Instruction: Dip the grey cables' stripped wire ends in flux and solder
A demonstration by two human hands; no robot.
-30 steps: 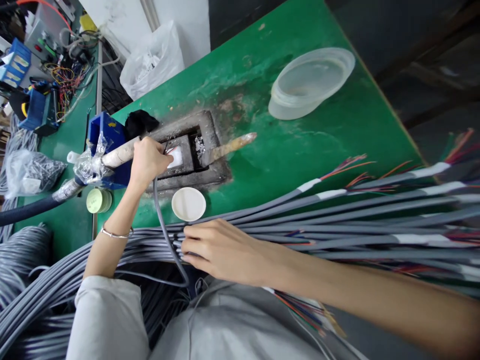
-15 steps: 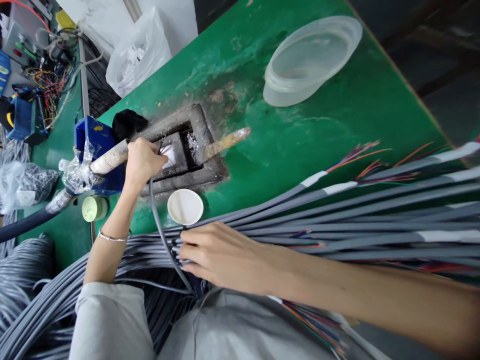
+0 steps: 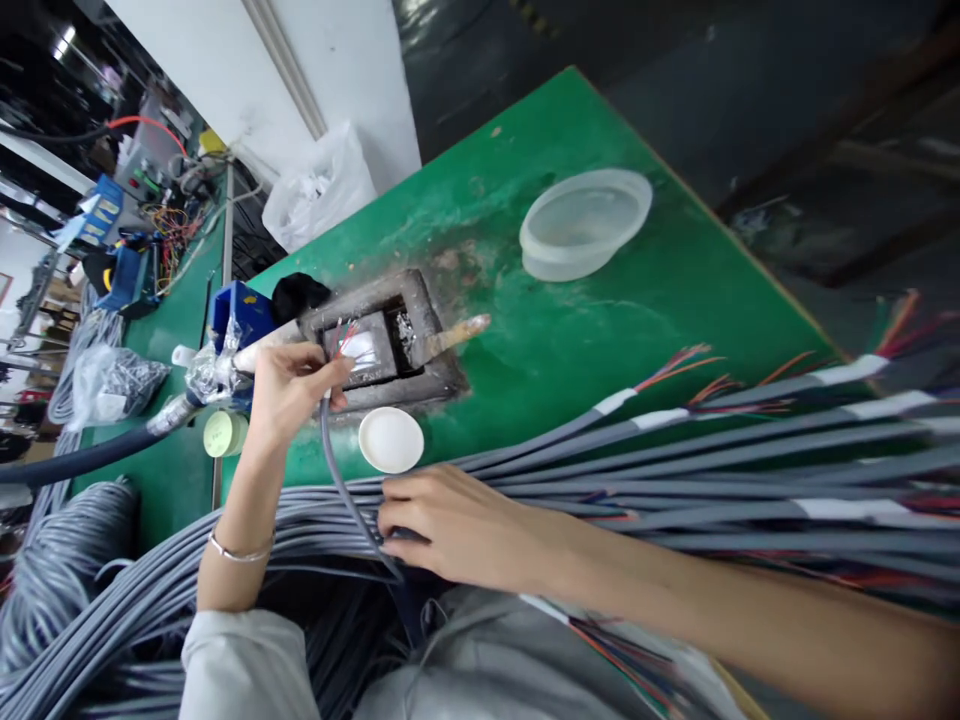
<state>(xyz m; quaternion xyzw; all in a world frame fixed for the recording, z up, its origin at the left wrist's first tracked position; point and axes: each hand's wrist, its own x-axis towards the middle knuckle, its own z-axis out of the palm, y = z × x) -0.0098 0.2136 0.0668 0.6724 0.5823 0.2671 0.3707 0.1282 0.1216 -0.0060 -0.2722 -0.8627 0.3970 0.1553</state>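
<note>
My left hand (image 3: 296,392) is closed on the end of a grey cable (image 3: 337,470), pinched between thumb and fingers. The cable's thin stripped wires (image 3: 346,336) fan out above a solder pot (image 3: 439,375) set in the bench, with a shiny silvery pool (image 3: 361,350) in it. From the hand the cable hangs down toward the bundle. My right hand (image 3: 450,525) lies with curled fingers on the bundle of grey cables (image 3: 315,505) along the bench's front edge; the palm side is hidden. A round white lid or dish (image 3: 391,440) sits between the pot and this hand.
A stained stick (image 3: 459,335) rests on the pot's rim. A translucent tub (image 3: 585,225) stands farther back on the green bench (image 3: 525,350). Left of the pot are a taped pipe (image 3: 262,345), a blue bin (image 3: 241,308) and a light-green tin (image 3: 223,433). Cable ends (image 3: 660,420) fan out right.
The view has shifted, so the bench appears lower and smaller. My left hand has turned, and the wire tips now stand clear above the pot. My right hand stays on the bundle.
</note>
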